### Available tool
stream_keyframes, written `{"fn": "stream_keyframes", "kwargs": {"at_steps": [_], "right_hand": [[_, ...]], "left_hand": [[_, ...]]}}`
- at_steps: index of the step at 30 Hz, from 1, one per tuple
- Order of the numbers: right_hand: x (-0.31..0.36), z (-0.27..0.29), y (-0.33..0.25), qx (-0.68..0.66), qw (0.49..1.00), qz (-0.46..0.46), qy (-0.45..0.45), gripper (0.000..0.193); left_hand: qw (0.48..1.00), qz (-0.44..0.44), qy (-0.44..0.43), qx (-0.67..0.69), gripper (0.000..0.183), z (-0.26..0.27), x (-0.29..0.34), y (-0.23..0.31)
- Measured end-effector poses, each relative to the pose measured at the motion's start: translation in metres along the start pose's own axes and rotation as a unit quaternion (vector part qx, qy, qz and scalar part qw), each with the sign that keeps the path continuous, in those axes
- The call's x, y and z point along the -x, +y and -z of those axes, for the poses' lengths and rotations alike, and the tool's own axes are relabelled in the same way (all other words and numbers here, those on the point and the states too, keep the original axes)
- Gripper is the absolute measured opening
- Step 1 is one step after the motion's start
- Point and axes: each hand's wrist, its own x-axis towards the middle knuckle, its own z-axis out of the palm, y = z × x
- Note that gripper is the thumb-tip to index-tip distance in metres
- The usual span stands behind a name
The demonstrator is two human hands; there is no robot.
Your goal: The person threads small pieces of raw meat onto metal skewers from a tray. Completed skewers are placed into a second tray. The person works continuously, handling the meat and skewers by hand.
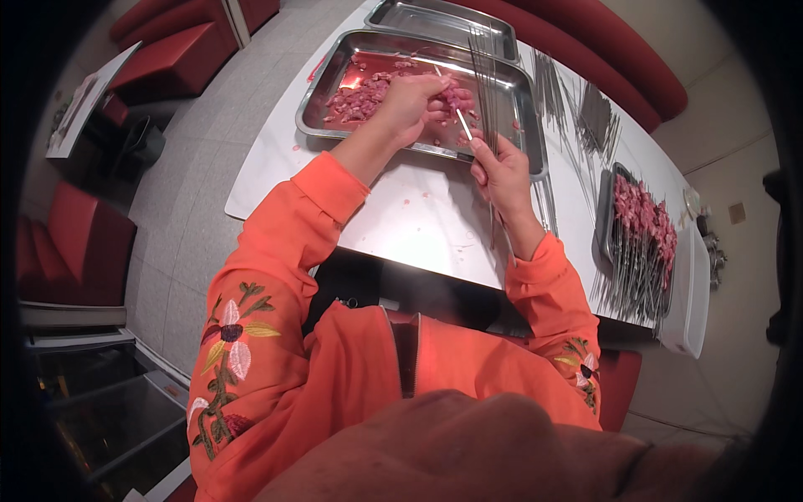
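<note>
My left hand (406,106) is over a metal tray (376,136), its fingers closed around pieces of raw meat (456,98) on a thin skewer (464,125). The lower part of that skewer runs down to my right hand (507,176), which is closed on it at the tray's near edge. A bundle of thin metal skewers (485,79) also stands up out of my right hand's grip. Loose chunks of raw meat (358,102) lie in the tray, mostly left of my left hand, with small bits scattered elsewhere in it.
Behind the tray is a second metal tray (443,15). Bare skewers (595,117) lie on the white table (401,226) to the right. Farther right, a dark tray (606,201) holds many meat-loaded skewers (644,226), beside a white container (690,293). Red seats (171,63) stand around.
</note>
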Motion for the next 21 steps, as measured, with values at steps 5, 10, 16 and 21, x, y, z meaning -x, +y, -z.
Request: {"fn": "stream_keyframes", "kwargs": {"at_steps": [5, 10, 16, 21], "right_hand": [[0.003, 0.001, -0.007, -0.014, 0.998, -0.047, -0.041, 0.017], [0.002, 0.001, -0.006, -0.001, 1.000, -0.022, -0.019, 0.018], [-0.002, 0.001, -0.005, -0.016, 1.000, -0.002, 0.007, 0.014], [-0.003, 0.003, -0.006, -0.011, 1.000, 0.003, -0.008, 0.014]], "left_hand": [[0.998, -0.002, 0.048, 0.027, 0.019, 0.008, -0.002, 0.012], [1.000, 0.018, 0.023, -0.008, 0.020, 0.002, 0.001, 0.002], [0.997, 0.076, -0.028, -0.020, 0.021, -0.010, 0.007, -0.001], [0.994, 0.083, -0.058, -0.037, 0.023, -0.007, 0.007, -0.008]]}}
